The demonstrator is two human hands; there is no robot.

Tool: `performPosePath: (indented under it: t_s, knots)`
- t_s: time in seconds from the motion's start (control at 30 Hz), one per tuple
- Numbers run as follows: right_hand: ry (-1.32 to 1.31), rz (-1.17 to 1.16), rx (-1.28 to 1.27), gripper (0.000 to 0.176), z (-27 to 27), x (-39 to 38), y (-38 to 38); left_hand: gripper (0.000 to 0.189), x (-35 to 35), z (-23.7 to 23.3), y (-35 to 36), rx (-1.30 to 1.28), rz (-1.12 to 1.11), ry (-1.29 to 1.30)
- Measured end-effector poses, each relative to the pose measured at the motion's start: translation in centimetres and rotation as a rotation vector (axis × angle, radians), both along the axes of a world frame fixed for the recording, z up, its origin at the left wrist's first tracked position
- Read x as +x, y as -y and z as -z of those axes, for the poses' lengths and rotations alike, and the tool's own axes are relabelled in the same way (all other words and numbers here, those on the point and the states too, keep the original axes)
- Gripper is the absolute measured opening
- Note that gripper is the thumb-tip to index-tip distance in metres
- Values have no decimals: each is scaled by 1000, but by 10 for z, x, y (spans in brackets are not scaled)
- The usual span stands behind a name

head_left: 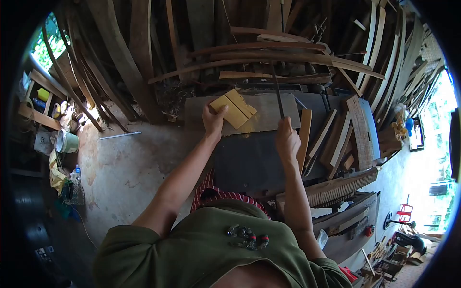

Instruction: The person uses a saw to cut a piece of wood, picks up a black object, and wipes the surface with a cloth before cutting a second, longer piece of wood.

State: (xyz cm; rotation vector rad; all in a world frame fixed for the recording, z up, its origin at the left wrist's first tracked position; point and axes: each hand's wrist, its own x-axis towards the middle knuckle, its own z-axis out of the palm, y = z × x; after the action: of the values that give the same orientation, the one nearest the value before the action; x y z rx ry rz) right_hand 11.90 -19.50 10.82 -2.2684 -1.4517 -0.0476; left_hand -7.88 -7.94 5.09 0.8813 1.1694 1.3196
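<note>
My left hand (pixel 213 121) grips the lower left edge of a yellow wooden block (pixel 234 109), thumb on top. A dark groove crosses the block's face, with a narrower line near its lower right side. The block rests at an angle on a flat grey-brown board (pixel 276 106), and yellow sawdust lies around it. My right hand (pixel 287 141) is closed around the near end of a long, thin dark tool (pixel 277 89), which looks like a file. It points away from me, to the right of the block and apart from it. Its handle is hidden in my fist.
Under the board is a dark worktable (pixel 247 161). Wood strips (pixel 319 134) lie on its right side. Long curved planks (pixel 269 56) lie across the back, and tall boards (pixel 125 53) lean behind. A white bucket (pixel 67 142) stands on the floor at left.
</note>
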Motion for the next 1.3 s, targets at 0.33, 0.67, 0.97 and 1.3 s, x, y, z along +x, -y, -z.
performPosePath:
  t_s: [0.33, 0.67, 0.97, 1.3]
  knots:
    - [46, -40, 149, 28, 25, -9, 40, 44, -46, -43, 55, -81, 317, 320]
    - [-1263, -431, 140, 32, 23, -84, 28, 39, -94, -71, 81, 104, 618, 126]
    - [-826, -288, 109, 23, 7, -117, -3, 48, -100, -66, 26, 78, 375, 209]
    - [-1260, 98, -119, 30, 40, -147, -14, 23, -227, -1, -46, -251, 285, 56]
